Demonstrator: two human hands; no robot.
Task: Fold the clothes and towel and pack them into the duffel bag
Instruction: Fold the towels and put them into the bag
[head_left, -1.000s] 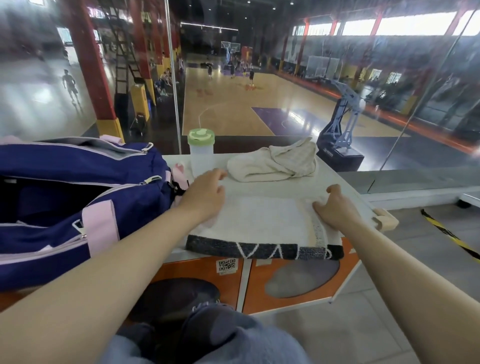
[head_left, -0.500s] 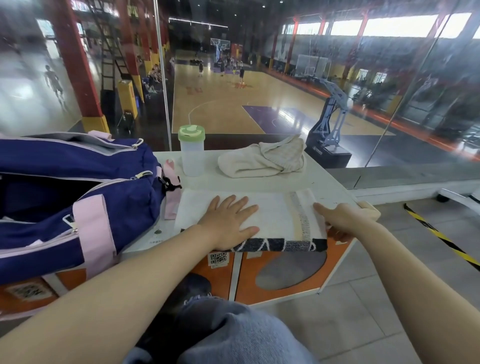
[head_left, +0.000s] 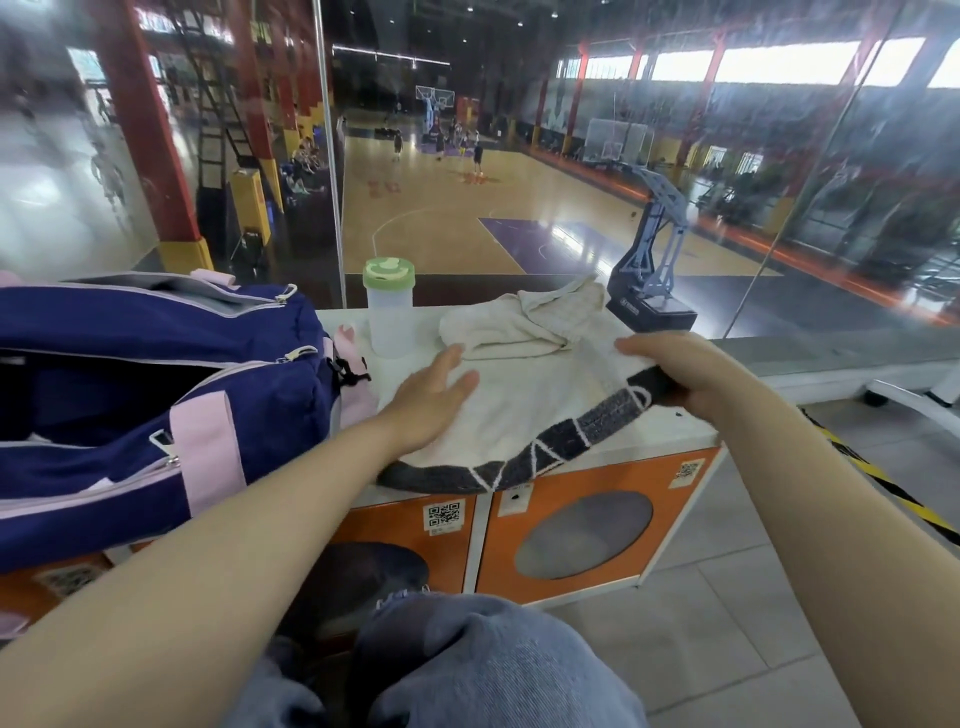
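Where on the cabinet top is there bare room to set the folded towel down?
Bare white top shows only right of the towel, near the front right corner of the cabinet top, below the right hand. The left is filled by the duffel bag; the back edge is crowded by the bottle and the crumpled cloth. The left hand presses the towel.

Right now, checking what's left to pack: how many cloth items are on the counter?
2: a towel with a dark border under both hands, and a crumpled cream cloth behind it, beside the bottle. More may sit inside the bag.
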